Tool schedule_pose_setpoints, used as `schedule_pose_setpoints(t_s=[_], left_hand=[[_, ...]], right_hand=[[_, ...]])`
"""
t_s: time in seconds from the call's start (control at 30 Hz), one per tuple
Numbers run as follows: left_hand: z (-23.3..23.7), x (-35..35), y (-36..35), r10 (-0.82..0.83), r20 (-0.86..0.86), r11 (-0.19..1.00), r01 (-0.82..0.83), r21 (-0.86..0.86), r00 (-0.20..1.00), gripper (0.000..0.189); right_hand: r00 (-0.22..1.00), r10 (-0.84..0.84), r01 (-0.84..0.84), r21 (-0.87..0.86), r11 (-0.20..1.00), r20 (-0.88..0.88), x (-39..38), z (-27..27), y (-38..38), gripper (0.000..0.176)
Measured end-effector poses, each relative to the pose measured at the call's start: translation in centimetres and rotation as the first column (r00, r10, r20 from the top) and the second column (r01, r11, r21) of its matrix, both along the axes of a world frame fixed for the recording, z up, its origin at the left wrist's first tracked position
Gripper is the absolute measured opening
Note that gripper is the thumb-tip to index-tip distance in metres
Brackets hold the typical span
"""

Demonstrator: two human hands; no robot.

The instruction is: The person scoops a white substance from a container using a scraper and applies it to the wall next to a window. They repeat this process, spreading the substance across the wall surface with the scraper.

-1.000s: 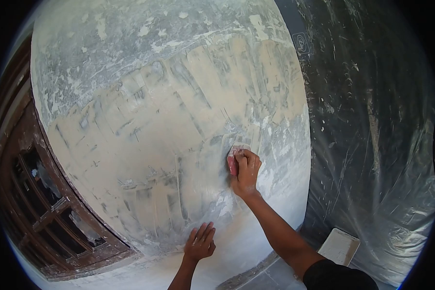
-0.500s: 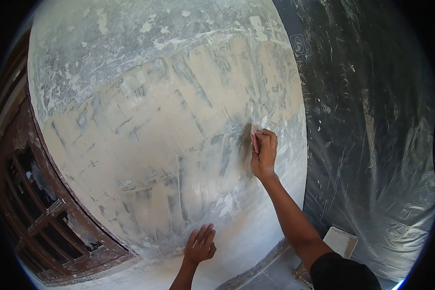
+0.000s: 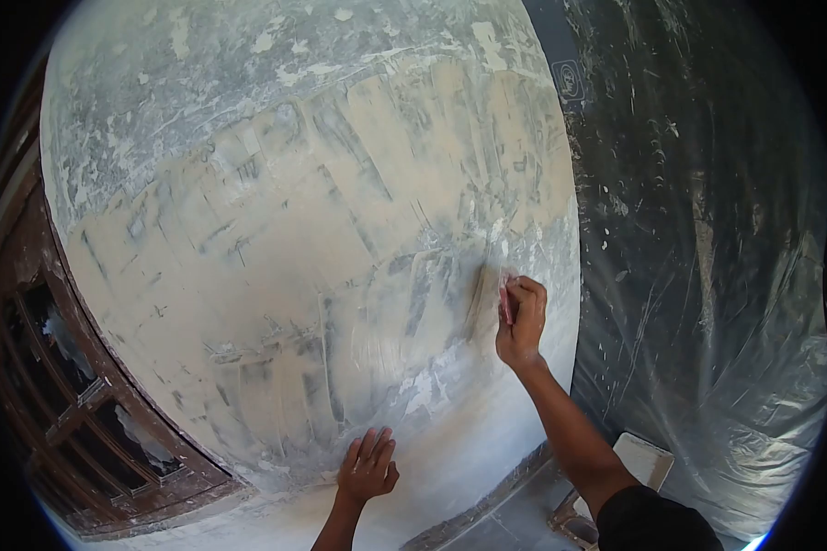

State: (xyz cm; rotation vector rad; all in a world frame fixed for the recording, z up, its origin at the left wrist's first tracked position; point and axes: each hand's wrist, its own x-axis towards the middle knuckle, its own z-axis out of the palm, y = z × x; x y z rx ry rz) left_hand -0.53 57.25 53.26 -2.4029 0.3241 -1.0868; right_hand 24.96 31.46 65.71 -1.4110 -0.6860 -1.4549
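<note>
My right hand (image 3: 524,320) grips a reddish scraper (image 3: 505,298) close to the right part of a patchy wall (image 3: 276,248). Pale beige filler covers much of the wall's middle, with grey streaks showing through. Low on the same wall, my left hand (image 3: 368,466) rests with its fingers spread and nothing in it. A dark shadow lies just left of the scraper, whose blade is partly hidden by its angle.
A brown wooden frame with dark panes (image 3: 92,413) stands at the left. Dark plastic sheeting (image 3: 698,257) hangs at the right. Near the floor, behind my right arm, is a pale tray (image 3: 643,459) on a stained support.
My right hand has moved down and slightly right along the wall with the scraper. The view has shifted a little, and my left hand appears slightly further left.
</note>
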Motion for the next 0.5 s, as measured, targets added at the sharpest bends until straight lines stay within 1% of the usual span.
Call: schedule_pose_setpoints(t_s=[0.03, 0.07, 0.1, 0.17, 0.23, 0.27, 0.3, 0.33, 0.37, 0.43, 0.47, 0.5], left_hand=[[-0.1, 0.0, 0.0, 0.005, 0.012, 1.000, -0.006, 0.002, 1.000, 0.039], [-0.3, -0.2, 0.0, 0.010, 0.004, 1.000, -0.010, 0.001, 1.000, 0.039], [-0.3, -0.2, -0.1, 0.018, 0.008, 1.000, -0.018, 0.004, 1.000, 0.038], [0.0, 0.2, 0.2, 0.022, 0.015, 1.000, -0.022, 0.017, 1.000, 0.038], [-0.3, 0.2, -0.1, 0.027, 0.012, 1.000, -0.027, 0.000, 1.000, 0.039], [-0.3, -0.2, -0.2, 0.032, 0.002, 0.999, -0.032, -0.006, 0.999, 0.039], [-0.1, -0.3, -0.1, 0.030, -0.001, 1.000, -0.030, 0.001, 1.000, 0.039], [0.1, 0.0, -0.3, 0.027, 0.006, 1.000, -0.027, 0.007, 1.000, 0.039], [0.1, 0.0, -0.5, 0.028, 0.014, 1.000, -0.028, 0.011, 1.000, 0.039], [0.2, -0.2, -0.2, 0.023, 0.005, 1.000, -0.023, 0.019, 1.000, 0.040], [0.3, -0.1, -0.1, 0.020, 0.009, 0.999, -0.020, 0.028, 1.000, 0.040], [0.3, 0.0, -0.1, 0.015, 0.005, 0.999, -0.016, 0.031, 1.000, 0.041]], right_hand=[[1.000, -0.003, 0.003, -0.008, 1.000, -0.031, 2.0, 1.9, -0.1, 0.052], [0.995, 0.082, -0.086, -0.059, 0.995, -0.061, 3.9, 2.5, 0.3, 0.047], [0.994, 0.084, -0.088, -0.058, 0.994, -0.064, 4.2, 1.6, 1.2, 0.047], [0.993, 0.100, -0.102, -0.044, 0.994, -0.055, 3.3, -1.5, 3.7, 0.042], [0.983, 0.168, -0.175, -0.115, 0.978, -0.069, -0.1, -7.8, 5.8, 0.039], [0.962, 0.235, -0.258, -0.174, 0.950, -0.139, -2.4, -11.7, 6.3, 0.046], [0.952, 0.236, -0.280, -0.247, 0.928, -0.195, -4.7, -14.9, 6.4, 0.049], [0.935, 0.271, -0.330, -0.277, 0.903, -0.229, -6.4, -17.3, 6.3, 0.051], [0.914, 0.310, -0.383, -0.308, 0.871, -0.262, -7.9, -17.8, 5.1, 0.051], [0.903, 0.343, -0.404, -0.239, 0.883, -0.260, -7.5, -16.7, 3.6, 0.048], [0.928, 0.302, -0.348, -0.212, 0.913, -0.220, -5.9, -15.1, 2.2, 0.046], [0.949, 0.256, -0.290, -0.186, 0.939, -0.186, -3.7, -11.3, 0.5, 0.045]])
